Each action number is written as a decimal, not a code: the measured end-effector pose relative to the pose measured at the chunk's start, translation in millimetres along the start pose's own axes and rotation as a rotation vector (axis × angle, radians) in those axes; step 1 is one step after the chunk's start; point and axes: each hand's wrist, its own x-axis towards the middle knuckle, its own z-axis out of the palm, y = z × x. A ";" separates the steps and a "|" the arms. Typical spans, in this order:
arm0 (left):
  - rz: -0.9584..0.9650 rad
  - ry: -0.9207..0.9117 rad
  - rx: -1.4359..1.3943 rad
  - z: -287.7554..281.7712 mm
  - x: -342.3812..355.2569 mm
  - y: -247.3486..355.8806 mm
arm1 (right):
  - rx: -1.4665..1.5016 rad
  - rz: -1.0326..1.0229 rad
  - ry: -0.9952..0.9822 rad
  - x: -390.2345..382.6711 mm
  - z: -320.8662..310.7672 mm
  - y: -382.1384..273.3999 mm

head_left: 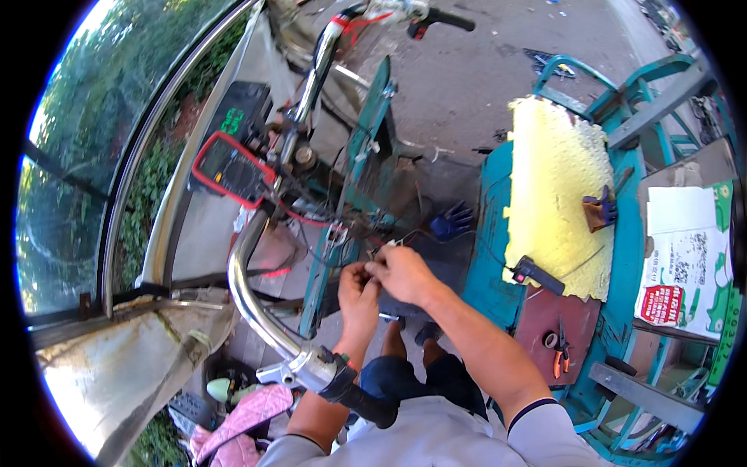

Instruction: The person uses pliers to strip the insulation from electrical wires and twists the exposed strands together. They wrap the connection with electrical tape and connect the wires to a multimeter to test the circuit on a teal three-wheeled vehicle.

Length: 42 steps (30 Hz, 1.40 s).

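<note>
My left hand [357, 297] and my right hand [404, 274] meet fingertip to fingertip beside the teal steering post [317, 284]. Both are closed in a pinch; what lies between the fingers is too small and hidden to make out. Thin loose wires [379, 226] hang right above them, and a small whitish bit shows at the top of my right hand. A multimeter [233, 169] in a red case rests against the chrome handlebar [253, 300], with a red lead running toward the wires. Farther off, a dark blue glove [451, 221] lies on the floorboard.
Right of me, a yellow foam pad [556, 194] covers the teal seat frame. On it are a brown and blue glove [599, 210] and a black handlebar grip [537, 275]. Orange-handled pliers [561, 358] and a tape roll [551, 339] lie nearer. A black handlebar end [366, 401] juts near my left forearm.
</note>
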 end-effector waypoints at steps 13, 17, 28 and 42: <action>-0.226 -0.064 -0.361 0.8 -1.6 26.5 | 0.655 0.066 0.188 -10.6 -4.5 54.2; -0.217 -0.071 -0.330 1.4 -0.1 28.4 | 0.623 0.027 0.221 -7.5 -3.6 51.3; -0.127 -0.098 -0.302 0.7 -1.1 20.8 | 0.809 0.220 -0.088 -33.0 -23.6 30.6; -0.039 -0.099 -0.119 -0.7 -3.8 20.2 | 0.673 0.149 0.004 -21.5 -14.9 46.8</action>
